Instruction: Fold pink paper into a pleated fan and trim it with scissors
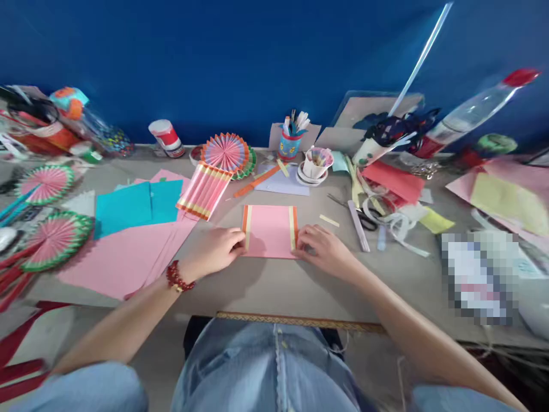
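A pink paper sheet (270, 232) with orange and cream strips along its left and right edges lies flat on the grey table in front of me. My left hand (221, 247), with a red bead bracelet on the wrist, pinches its lower left corner. At the lower right corner, the curled fingers of my right hand (319, 249) grip the same sheet. Just behind to the left are a pleated pink strip (206, 190) and a round pink paper fan (225, 153) with an orange rim.
Pink sheets (124, 257) and blue paper (128, 207) lie left, beside green-edged fans (58, 240). Black-handled scissors (368, 219) and paper scraps are at the right. A pen cup (289, 144) and white cup (317, 164) stand behind; a bottle (476, 114) leans back right.
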Demonstrator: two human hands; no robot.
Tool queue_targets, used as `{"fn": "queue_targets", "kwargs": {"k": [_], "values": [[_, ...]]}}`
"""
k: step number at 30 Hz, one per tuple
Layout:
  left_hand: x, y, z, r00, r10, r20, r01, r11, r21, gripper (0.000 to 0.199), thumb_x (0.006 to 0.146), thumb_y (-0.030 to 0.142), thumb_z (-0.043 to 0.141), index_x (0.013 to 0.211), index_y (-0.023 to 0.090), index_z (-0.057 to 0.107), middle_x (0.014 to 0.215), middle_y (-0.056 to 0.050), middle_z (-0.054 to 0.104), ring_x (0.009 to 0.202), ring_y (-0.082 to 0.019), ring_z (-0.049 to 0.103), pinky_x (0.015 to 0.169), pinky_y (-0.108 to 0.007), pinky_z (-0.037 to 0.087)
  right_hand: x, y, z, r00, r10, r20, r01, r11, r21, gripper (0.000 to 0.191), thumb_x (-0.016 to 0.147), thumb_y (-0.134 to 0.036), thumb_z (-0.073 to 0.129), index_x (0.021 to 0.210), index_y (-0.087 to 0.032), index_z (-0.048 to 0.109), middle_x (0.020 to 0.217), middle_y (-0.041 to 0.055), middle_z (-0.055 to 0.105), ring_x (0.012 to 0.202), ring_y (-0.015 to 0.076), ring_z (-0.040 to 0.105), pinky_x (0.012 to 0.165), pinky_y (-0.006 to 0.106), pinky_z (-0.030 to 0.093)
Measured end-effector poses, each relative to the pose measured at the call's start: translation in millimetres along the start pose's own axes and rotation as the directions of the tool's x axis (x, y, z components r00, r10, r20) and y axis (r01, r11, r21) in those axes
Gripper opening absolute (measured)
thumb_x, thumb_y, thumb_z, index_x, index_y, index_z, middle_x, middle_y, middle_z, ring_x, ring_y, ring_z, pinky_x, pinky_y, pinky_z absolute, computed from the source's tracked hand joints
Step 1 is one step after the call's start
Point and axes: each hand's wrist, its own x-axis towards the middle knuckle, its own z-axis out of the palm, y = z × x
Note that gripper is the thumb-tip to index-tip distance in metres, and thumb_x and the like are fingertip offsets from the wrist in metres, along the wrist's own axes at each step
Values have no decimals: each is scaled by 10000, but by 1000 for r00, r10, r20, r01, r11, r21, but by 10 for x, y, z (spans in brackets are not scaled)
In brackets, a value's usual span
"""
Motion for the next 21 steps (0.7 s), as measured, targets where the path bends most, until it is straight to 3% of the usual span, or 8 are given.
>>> {"fn": "queue_targets", "kwargs": {"k": [21], "values": [[-3, 62, -33, 1000, 6, -23, -5, 999, 51, 167, 935, 231, 542, 777, 205, 588, 812, 6, 664, 718, -167, 603, 656, -298, 346, -49, -15, 27, 999, 5, -41, -6, 1000, -28, 244, 952, -422, 577, 830, -214, 614, 960, 55, 623, 885, 204, 551, 833, 339, 426]]}}
